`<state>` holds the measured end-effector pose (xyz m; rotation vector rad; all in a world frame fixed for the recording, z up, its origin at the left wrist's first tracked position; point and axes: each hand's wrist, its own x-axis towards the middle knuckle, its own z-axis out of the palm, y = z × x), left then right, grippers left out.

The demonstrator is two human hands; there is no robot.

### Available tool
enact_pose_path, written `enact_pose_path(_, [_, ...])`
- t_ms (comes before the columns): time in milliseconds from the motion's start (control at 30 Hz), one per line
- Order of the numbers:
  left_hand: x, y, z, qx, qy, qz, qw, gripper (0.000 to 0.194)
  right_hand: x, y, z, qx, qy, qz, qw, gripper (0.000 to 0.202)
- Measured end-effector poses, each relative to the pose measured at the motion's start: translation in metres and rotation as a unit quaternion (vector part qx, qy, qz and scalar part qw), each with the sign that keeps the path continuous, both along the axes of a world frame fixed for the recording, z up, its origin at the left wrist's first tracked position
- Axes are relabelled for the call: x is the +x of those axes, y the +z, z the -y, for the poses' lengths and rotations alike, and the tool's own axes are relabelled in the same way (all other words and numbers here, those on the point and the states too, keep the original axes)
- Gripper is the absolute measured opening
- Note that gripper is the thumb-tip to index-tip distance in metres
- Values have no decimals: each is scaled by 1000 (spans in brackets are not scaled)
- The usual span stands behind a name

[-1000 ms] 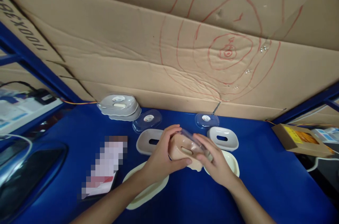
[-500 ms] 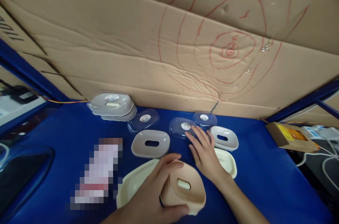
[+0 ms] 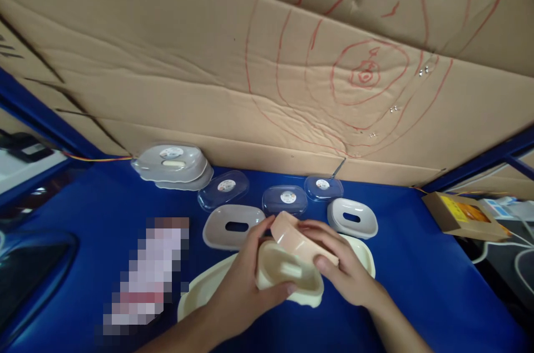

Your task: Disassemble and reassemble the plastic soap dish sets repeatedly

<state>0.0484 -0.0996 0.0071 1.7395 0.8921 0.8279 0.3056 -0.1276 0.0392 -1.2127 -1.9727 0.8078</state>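
Note:
My left hand (image 3: pixel 254 283) is closed around a cream soap dish base (image 3: pixel 307 291), with a raised bar showing on its floor. Just above it, the peach soap dish tray (image 3: pixel 297 240) is tilted up in my right hand (image 3: pixel 344 264), fingers behind and thumb in front. Partly behind my left forearm lies a larger cream dish (image 3: pixel 206 289). Another cream dish (image 3: pixel 366 253) is half hidden by my right hand. Two grey slotted trays lie beyond, the left one (image 3: pixel 214 229) and the right one (image 3: pixel 362 214).
Three clear lids with round stickers, left (image 3: pixel 217 194), middle (image 3: pixel 273 200) and right (image 3: pixel 323 192), lie near the cardboard wall (image 3: pixel 187 64). A lidded grey stack (image 3: pixel 167 164) stands back left. A pixelated object (image 3: pixel 146 275) lies at left, a cardboard box (image 3: pixel 454 217) at right.
The peach tray has been lifted and tilted out of the cream base by my right hand, which came back from the clear lids. My left hand still grips the base.

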Motion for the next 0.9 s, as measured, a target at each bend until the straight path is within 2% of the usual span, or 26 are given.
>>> enact_pose_path(33, [-1, -2, 3, 30, -1, -21, 999, 98, 5, 1, -2, 17, -16, 16, 1000, 42])
enact_pose_path(100, [-5, -4, 11, 140, -14, -73, 987, 100, 12, 1, -5, 50, -46, 61, 996, 40])
enact_pose_path(200, [-10, -5, 21, 330, -88, -144, 929, 82, 15, -5, -9, 69, -31, 128, 989, 42])
enact_pose_path(300, [-9, -4, 23, 424, -164, -200, 868, 63, 8, -13, -12, 60, 11, 201, 978, 44])
enact_pose_path(367, [-6, -3, 21, 440, -197, -234, 844, 63, 4, -18, -12, 63, 9, 244, 968, 44])
enact_pose_path(467, [-1, -3, 17, 432, -206, -278, 833, 67, 2, -19, -10, 90, -18, 249, 964, 42])
enact_pose_path(600, [1, -3, 15, 429, -155, -304, 837, 58, -2, -13, -6, 110, -14, 218, 969, 32])
enact_pose_path(733, [0, -2, 14, 422, -113, -277, 856, 51, -9, -13, -5, 95, -23, 250, 963, 31])
enact_pose_path(900, [-9, 5, -7, 384, -14, -284, 878, 31, -20, -17, -2, 112, 3, 273, 955, 35])
